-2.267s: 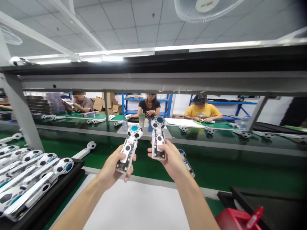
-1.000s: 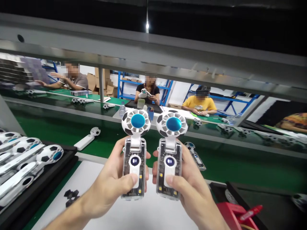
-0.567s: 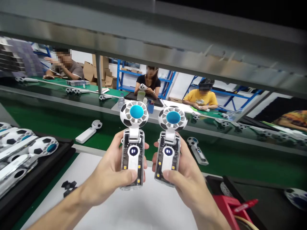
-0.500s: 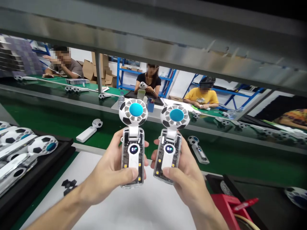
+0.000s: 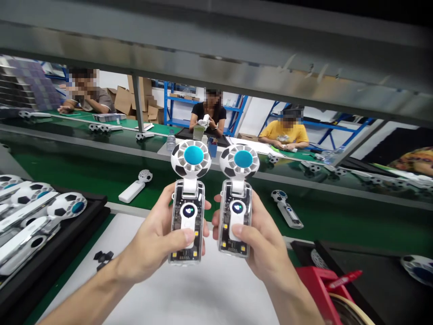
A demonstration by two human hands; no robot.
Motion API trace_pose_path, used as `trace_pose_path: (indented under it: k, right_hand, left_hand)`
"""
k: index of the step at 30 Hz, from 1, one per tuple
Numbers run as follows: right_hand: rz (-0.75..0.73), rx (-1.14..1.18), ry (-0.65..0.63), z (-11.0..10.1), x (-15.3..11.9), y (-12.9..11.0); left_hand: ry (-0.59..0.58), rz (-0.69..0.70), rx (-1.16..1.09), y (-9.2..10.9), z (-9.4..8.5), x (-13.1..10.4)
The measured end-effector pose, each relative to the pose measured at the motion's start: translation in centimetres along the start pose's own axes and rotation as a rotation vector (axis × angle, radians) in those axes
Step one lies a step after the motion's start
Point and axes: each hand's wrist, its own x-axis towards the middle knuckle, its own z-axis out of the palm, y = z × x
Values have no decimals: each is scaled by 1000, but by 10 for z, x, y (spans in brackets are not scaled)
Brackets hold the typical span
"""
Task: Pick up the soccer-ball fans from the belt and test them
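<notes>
Over the white sheet (image 5: pixel 189 295), the left hand (image 5: pixel 154 239) clasps one football-headed device (image 5: pixel 188 210), thumb (image 5: pixel 177 239) across its front; the right hand (image 5: pixel 264 239) clasps another device (image 5: pixel 237 206) likewise.

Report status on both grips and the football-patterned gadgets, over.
Left grip closed on left gadget; right grip closed on right gadget. Ball ends up, screens lit. Third gadget lying beyond right grip, clear of both held ones.

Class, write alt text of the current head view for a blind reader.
Left hand and right hand each hold a ball-topped gadget, side by side, above a white sheet. Similar gadgets crowd a black tray at left; people appear beyond.
</notes>
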Motion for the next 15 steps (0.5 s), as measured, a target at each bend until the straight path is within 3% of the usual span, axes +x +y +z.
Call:
trace_pose_path:
  k: [5, 8, 15]
  right_hand:
    - [45, -2, 48, 12, -18, -5]
    - [78, 13, 71, 15, -36, -1]
    - [165, 54, 146, 8, -83, 37]
  left_hand:
    - [29, 41, -12, 3, 12, -17]
    - [46, -37, 0, -1, 16, -34]
    - [63, -151, 18, -33, 3, -70]
